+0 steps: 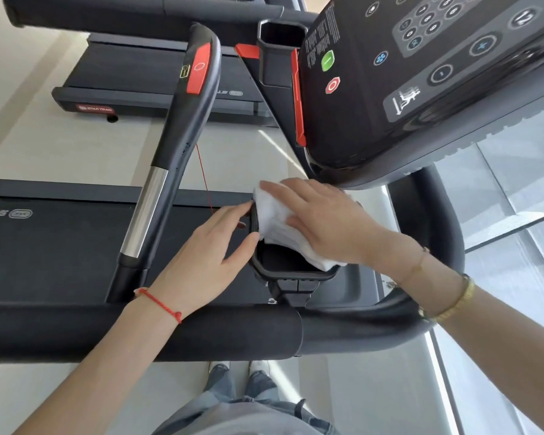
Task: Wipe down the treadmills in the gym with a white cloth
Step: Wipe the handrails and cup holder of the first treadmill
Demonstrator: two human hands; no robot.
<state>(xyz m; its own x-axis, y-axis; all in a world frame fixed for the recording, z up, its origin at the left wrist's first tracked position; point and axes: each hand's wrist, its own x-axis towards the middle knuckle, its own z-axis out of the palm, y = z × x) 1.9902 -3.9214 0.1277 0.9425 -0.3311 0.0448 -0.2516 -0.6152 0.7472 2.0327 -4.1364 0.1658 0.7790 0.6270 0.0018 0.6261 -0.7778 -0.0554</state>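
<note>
Wiping entry, near to far. Person's legs and shoes [237, 370] at bottom of view, standing on pale floor [368, 397] outside the machine, reaching over the padded front bar [139, 332]; stance likely chosen to get at the console side without stepping on the belt.

Left hand [201, 262]: red string bracelet [161, 304] at wrist; fingers [230, 215] spread narrowly, hooked on the outer rim of the cup holder [291, 266], holding nothing else; judged to be steadying the holder against the push of the wipe.

Right hand [324, 221]: gold bangle [453, 304] on forearm; fingers [277, 188] flat and slightly fanned, pressing the cloth [274, 221] down; a palm press, not a pinch, spreads contact over the rim.

Cloth: white, folded, draped over the holder's far rim and dipping into its mouth; inside of holder dark, its cleanliness cannot be told.

Treadmill in hand: black belt deck [54, 246] left; side handrail [170, 146] with chrome sleeve and red pad; thin red cord [204, 180] hanging beside it; console [421, 76] above the hands, keypad, green and red buttons, second cup holder [280, 51] beyond.

Second treadmill [157, 86] farther off, parallel, well apart.

Room: light tiled floor, sunlit streaks; glazed panel or window [515, 196] at right.
</note>
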